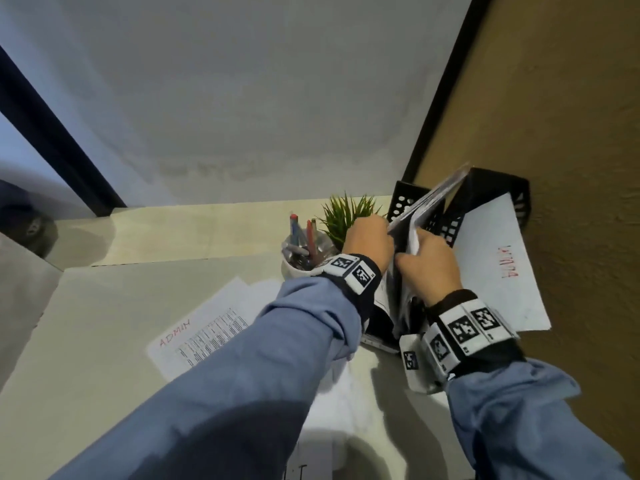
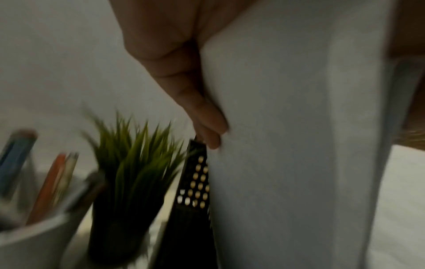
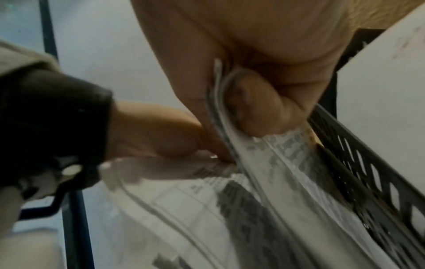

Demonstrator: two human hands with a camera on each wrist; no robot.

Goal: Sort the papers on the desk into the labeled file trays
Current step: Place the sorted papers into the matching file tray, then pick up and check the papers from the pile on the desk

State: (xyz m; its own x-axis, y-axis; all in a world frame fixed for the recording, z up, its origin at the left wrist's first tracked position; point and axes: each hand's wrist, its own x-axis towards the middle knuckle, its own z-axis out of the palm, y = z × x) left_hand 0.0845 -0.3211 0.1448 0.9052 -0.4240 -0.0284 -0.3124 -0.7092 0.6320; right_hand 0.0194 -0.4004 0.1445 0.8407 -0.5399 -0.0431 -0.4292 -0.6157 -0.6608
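Head view, right of centre: both my hands are on a stack of papers (image 1: 414, 216) standing upright in the black perforated file tray (image 1: 401, 202). My left hand (image 1: 369, 242) has its fingers laid flat along the stack's outer face, w/ thumb side hidden there. Left wrist view shows what the head view can't: straight fingers (image 2: 202, 109) pressed against a blank white sheet (image 2: 287, 145), fingertips just above the tray wall (image 2: 195, 182). My right hand (image 1: 429, 265) pinches several sheets; only the right wrist view makes that plain, thumb (image 3: 255, 107) on one side of the printed pages (image 3: 241, 200), fingers on the other.

Second tray (image 1: 491, 188) to the right holds a sheet w/ red writing (image 1: 498, 265), letters upside down, can't read them. Lower left, an "ADMIN" sheet (image 1: 204, 330) lies on the tabletop (image 1: 86, 341). Pen cup (image 1: 301, 251) and small plant (image 1: 346, 216) sit just left of the trays. Wrist views blurred; tray labels not readable. Bottom of the stack is hidden behind my wrists.
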